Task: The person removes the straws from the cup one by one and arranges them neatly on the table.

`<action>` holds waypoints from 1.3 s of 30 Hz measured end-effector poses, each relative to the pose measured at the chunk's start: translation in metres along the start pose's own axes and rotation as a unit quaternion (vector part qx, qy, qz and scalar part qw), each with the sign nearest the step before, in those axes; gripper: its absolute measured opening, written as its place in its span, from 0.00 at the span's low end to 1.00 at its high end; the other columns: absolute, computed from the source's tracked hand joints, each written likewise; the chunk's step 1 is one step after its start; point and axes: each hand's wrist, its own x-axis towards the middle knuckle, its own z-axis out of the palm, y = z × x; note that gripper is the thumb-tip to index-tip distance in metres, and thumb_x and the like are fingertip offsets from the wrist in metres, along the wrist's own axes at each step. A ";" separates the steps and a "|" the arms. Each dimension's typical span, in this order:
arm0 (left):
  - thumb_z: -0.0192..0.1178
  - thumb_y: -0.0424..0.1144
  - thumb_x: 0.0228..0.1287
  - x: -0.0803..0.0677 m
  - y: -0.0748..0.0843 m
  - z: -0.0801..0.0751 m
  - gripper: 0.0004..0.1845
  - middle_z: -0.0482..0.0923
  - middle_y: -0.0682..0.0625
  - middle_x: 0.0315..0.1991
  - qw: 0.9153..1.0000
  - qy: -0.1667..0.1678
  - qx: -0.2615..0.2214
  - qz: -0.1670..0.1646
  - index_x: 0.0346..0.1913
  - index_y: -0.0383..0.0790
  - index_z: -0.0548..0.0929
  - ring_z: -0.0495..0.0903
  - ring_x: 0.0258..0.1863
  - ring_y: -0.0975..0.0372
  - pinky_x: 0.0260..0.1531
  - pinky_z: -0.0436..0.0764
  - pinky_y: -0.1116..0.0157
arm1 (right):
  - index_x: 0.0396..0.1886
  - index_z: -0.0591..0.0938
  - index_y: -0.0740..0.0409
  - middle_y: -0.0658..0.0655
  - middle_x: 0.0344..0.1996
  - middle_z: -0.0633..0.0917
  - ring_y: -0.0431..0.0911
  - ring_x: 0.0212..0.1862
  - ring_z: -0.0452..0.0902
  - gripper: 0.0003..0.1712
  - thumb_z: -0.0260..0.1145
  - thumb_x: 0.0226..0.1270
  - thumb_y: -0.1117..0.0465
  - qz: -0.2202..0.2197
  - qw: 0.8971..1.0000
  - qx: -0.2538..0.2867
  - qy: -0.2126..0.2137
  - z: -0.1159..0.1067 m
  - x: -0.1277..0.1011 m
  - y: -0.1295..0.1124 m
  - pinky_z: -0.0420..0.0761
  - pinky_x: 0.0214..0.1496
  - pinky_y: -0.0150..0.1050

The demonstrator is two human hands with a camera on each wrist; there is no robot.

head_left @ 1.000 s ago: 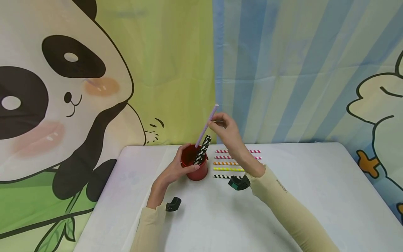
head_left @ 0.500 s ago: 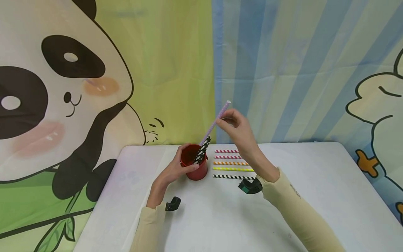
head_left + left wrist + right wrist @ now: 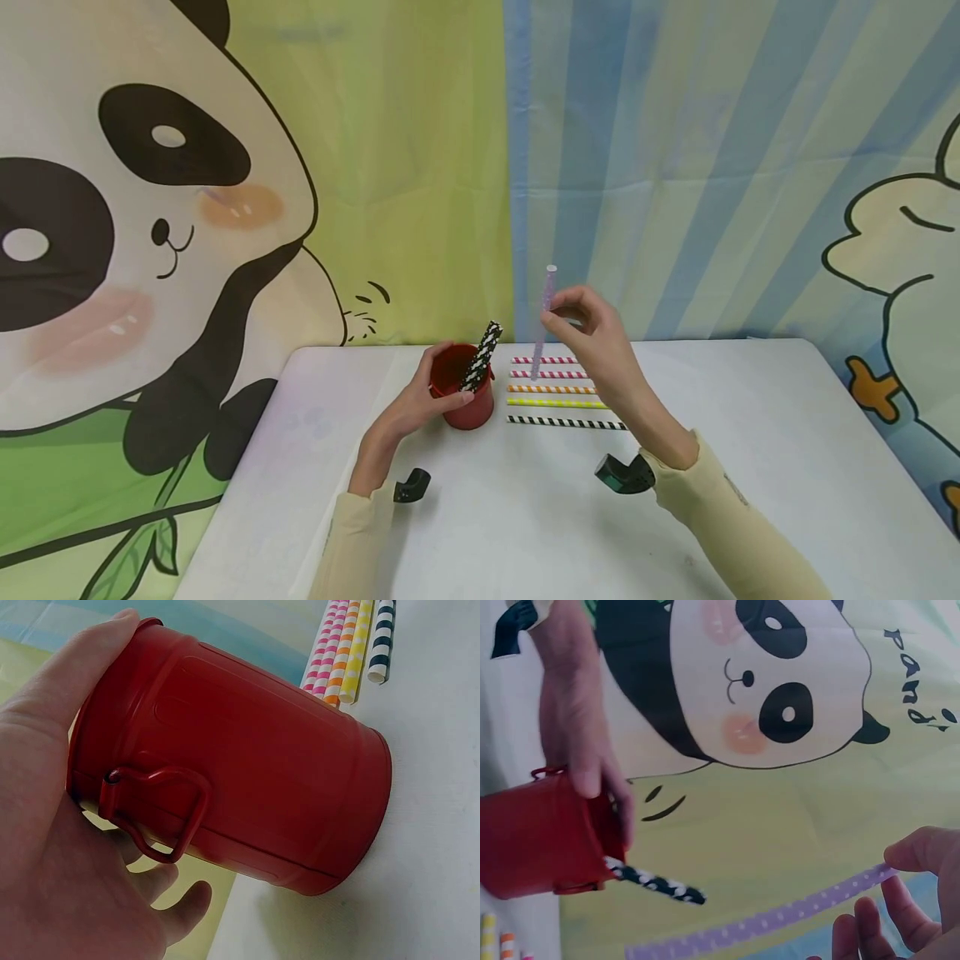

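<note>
My left hand grips a red metal cup with a wire handle on the white table; its fingers wrap the cup's wall. A black straw with white dots leans out of the cup. My right hand pinches a purple dotted straw near its top and holds it almost upright in the air, right of the cup and above a row of straws. The right wrist view shows the purple straw and the cup.
Several striped straws lie side by side on the table right of the cup: red, pink, orange, yellow and black-and-white. A panda and striped cloth backdrop hangs behind the table.
My right hand has drawn the purple straw up out of the red cup and carried it right, over the row of straws. The left hand and cup have stayed put.
</note>
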 end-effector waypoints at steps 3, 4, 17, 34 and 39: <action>0.73 0.50 0.58 0.000 0.000 0.000 0.50 0.62 0.56 0.70 1.000 -0.001 -0.001 0.001 0.76 0.62 0.51 0.62 0.71 0.54 0.64 0.75 0.48 | 0.49 0.78 0.58 0.53 0.47 0.78 0.47 0.55 0.76 0.12 0.66 0.71 0.57 0.009 1.000 -0.022 -0.007 -0.004 -0.008 0.008 0.78 0.58 0.34; 0.73 0.50 0.58 0.000 0.000 0.000 0.50 0.62 0.56 0.70 1.000 0.000 0.000 0.002 0.76 0.62 0.51 0.62 0.71 0.54 0.64 0.75 0.48 | 0.49 0.78 0.58 0.53 0.48 0.79 0.47 0.55 0.76 0.13 0.66 0.72 0.57 0.011 0.999 -0.032 -0.010 -0.005 -0.011 0.012 0.78 0.58 0.33; 0.73 0.49 0.59 -0.001 -0.002 0.000 0.48 0.62 0.56 0.71 1.000 -0.002 -0.004 0.000 0.75 0.65 0.52 0.62 0.71 0.54 0.63 0.76 0.47 | 0.40 0.78 0.48 0.49 0.43 0.81 0.46 0.50 0.77 0.06 0.67 0.67 0.61 -0.005 0.978 -0.203 -0.052 -0.001 -0.039 0.053 0.77 0.57 0.51; 0.72 0.46 0.60 -0.001 0.003 0.001 0.51 0.61 0.54 0.72 1.000 -0.005 -0.005 -0.008 0.78 0.58 0.49 0.60 0.72 0.53 0.64 0.75 0.46 | 0.33 0.77 0.48 0.50 0.34 0.77 0.47 0.36 0.67 0.11 0.67 0.51 0.65 -0.116 0.850 -0.509 -0.067 0.022 -0.067 0.111 0.68 0.40 0.43; 0.72 0.48 0.59 0.000 0.000 0.001 0.49 0.62 0.56 0.70 1.000 0.001 -0.001 0.004 0.76 0.62 0.51 0.62 0.71 0.55 0.64 0.75 0.46 | 0.31 0.76 0.50 0.52 0.32 0.76 0.51 0.36 0.68 0.10 0.66 0.49 0.67 -0.142 0.824 -0.545 -0.062 0.022 -0.072 0.127 0.65 0.35 0.42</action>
